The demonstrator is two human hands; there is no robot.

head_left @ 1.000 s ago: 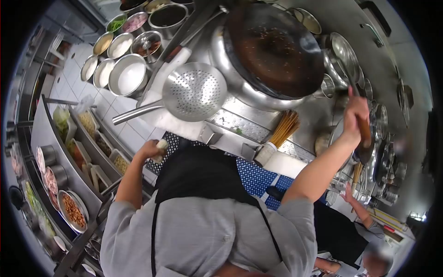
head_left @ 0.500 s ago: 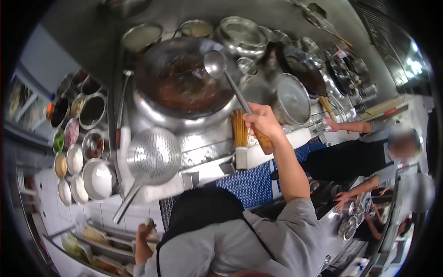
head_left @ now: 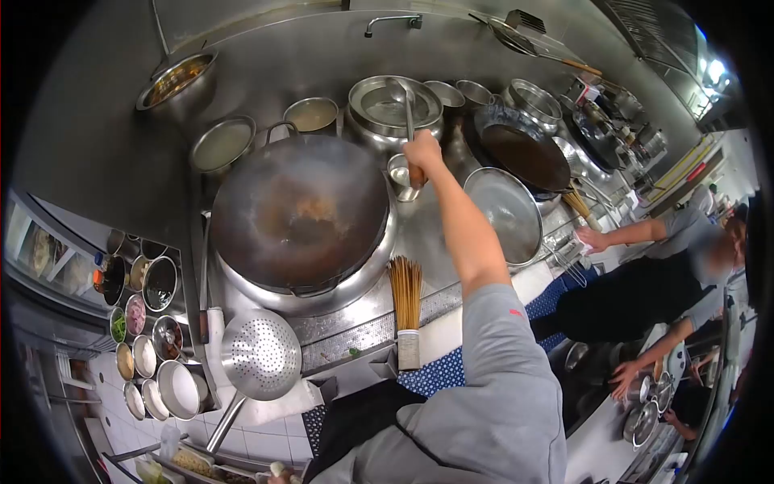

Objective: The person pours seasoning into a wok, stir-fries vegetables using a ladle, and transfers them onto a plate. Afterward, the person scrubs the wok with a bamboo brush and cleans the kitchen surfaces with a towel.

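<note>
My right hand (head_left: pixel 422 153) is closed around the handle of a ladle (head_left: pixel 409 117), gripping it near the wooden end. The ladle's bowl is over the wide metal pot of clear liquid (head_left: pixel 363 101) at the back. In front and to the left sits a large dark wok (head_left: pixel 294 242), steaming, with a brownish patch in its bottom. My left hand (head_left: pixel 280 474) barely shows at the bottom edge, and its fingers cannot be made out. Between the wok and that hand lies a perforated strainer (head_left: pixel 260 355), its handle pointing toward me.
A bamboo wok brush (head_left: pixel 405 298) lies on the counter ledge. Bowls of ingredients (head_left: pixel 179 390) stand at the left. A large metal basin (head_left: pixel 504 216) and a second wok (head_left: pixel 524 153) are at the right. A co-worker (head_left: pixel 645 282) stands further right.
My right hand has carried the ladle up and back, from over the wok to the metal pot. The wok now steams, and its brown liquid no longer shows. My view has shifted.
</note>
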